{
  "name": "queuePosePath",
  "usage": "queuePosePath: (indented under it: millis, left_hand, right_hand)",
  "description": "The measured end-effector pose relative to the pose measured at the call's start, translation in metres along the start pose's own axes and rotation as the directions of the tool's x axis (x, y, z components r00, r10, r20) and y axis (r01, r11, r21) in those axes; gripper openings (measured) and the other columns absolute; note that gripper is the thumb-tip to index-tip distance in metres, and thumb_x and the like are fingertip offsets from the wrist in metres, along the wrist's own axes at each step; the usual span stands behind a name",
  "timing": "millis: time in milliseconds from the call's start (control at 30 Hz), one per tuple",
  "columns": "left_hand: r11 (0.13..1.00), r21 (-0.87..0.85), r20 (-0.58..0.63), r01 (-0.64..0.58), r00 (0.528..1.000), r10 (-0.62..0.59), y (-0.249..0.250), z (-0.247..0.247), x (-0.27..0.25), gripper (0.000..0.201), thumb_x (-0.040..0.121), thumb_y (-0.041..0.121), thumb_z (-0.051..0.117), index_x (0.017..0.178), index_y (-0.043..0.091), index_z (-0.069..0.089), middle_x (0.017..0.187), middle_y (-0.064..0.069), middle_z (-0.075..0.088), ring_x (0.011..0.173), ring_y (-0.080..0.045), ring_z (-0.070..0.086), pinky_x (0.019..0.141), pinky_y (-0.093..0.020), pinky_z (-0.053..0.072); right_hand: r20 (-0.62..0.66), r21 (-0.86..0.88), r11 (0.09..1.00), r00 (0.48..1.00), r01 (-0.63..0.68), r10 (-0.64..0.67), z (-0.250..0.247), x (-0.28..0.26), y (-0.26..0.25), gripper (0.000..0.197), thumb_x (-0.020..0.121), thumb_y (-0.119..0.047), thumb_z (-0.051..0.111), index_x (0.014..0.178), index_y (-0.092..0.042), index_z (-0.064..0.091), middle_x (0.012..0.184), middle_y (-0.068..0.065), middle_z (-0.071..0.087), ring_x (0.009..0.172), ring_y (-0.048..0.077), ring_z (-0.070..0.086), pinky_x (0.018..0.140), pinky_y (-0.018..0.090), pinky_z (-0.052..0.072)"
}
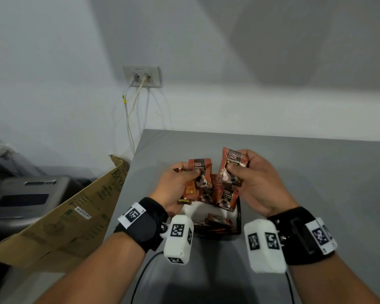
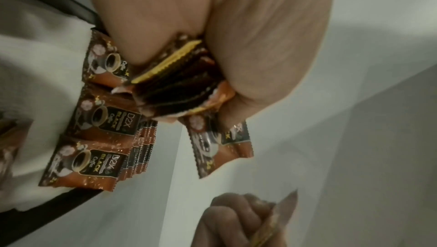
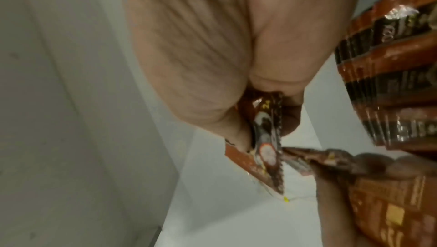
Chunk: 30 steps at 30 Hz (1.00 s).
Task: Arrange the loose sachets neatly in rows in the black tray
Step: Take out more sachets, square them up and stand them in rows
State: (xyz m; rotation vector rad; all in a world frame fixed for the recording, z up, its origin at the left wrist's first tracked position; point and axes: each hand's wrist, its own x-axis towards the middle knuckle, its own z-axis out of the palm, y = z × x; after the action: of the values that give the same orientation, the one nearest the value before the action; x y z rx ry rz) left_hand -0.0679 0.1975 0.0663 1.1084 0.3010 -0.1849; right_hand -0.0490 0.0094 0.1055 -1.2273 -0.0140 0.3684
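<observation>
Above the far end of the black tray (image 1: 239, 218), each hand holds brown D2X coffee sachets. My left hand (image 1: 193, 175) grips a bundle of several sachets (image 1: 201, 166), seen edge-on as a stack (image 2: 175, 86) between thumb and fingers. My right hand (image 1: 237, 164) pinches a single sachet (image 1: 229, 156) upright; up close this sachet (image 3: 260, 150) sits between its thumb and fingers. In the tray, sachets stand in a row (image 2: 101, 120) on a white lining (image 1: 195, 210). Others lie flat (image 1: 215, 224) at its near end.
The tray sits on a grey table (image 1: 316, 172) whose left edge runs close to it. A cardboard box (image 1: 75, 211) leans against that edge, with a grey device (image 1: 24, 198) beyond. A wall socket (image 1: 143, 76) with cables is behind the table.
</observation>
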Motion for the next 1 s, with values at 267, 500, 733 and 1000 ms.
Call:
queuePosePath:
  millis: [267, 500, 733, 1000]
  left_hand:
    - [0.994, -0.092, 0.054, 0.055, 0.997, -0.050, 0.005, 0.012, -0.005, 0.020, 0.086, -0.003, 0.055, 0.105, 0.000, 0.062, 0.091, -0.025, 0.063, 0.072, -0.031, 0.064, 0.059, -0.036, 0.055]
    - [0.987, -0.138, 0.103, 0.080, 0.992, -0.066, 0.008, -0.003, -0.006, 0.048, 0.077, -0.018, 0.053, 0.120, 0.002, 0.062, 0.103, -0.026, 0.059, 0.076, -0.034, 0.067, 0.061, -0.041, 0.061]
    - [0.996, -0.071, 0.113, -0.060, 0.991, 0.068, 0.005, 0.003, -0.004, 0.031, 0.077, -0.011, 0.066, 0.101, 0.010, 0.066, 0.090, -0.023, 0.066, 0.068, -0.033, 0.066, 0.062, -0.044, 0.060]
    - [0.928, -0.264, 0.162, 0.263, 0.961, -0.226, 0.002, -0.009, 0.001, 0.036, 0.085, 0.040, 0.073, 0.098, 0.010, 0.059, 0.084, -0.012, 0.057, 0.061, -0.019, 0.055, 0.050, -0.026, 0.048]
  right_hand:
    - [-0.069, -0.451, 0.892, 0.997, 0.001, -0.037, 0.011, 0.010, 0.018, 0.015, 0.090, -0.009, 0.071, 0.103, -0.017, 0.067, 0.095, 0.004, 0.077, 0.089, 0.021, 0.074, 0.082, 0.038, 0.059]
    - [-0.005, 0.046, 0.998, 0.999, -0.035, 0.035, -0.002, 0.008, 0.001, 0.014, 0.091, 0.003, 0.061, 0.101, -0.005, 0.063, 0.085, 0.011, 0.074, 0.077, 0.023, 0.072, 0.071, 0.038, 0.058]
    - [0.096, -0.016, 0.983, 0.978, -0.184, 0.184, 0.008, 0.003, 0.019, 0.033, 0.084, 0.006, 0.066, 0.117, 0.004, 0.064, 0.100, 0.022, 0.071, 0.086, 0.031, 0.070, 0.082, 0.046, 0.057]
    - [0.146, -0.669, 0.669, 0.939, 0.325, -0.310, -0.005, 0.005, 0.004, 0.017, 0.087, -0.008, 0.075, 0.091, -0.025, 0.077, 0.092, -0.009, 0.073, 0.090, 0.012, 0.068, 0.084, 0.032, 0.055]
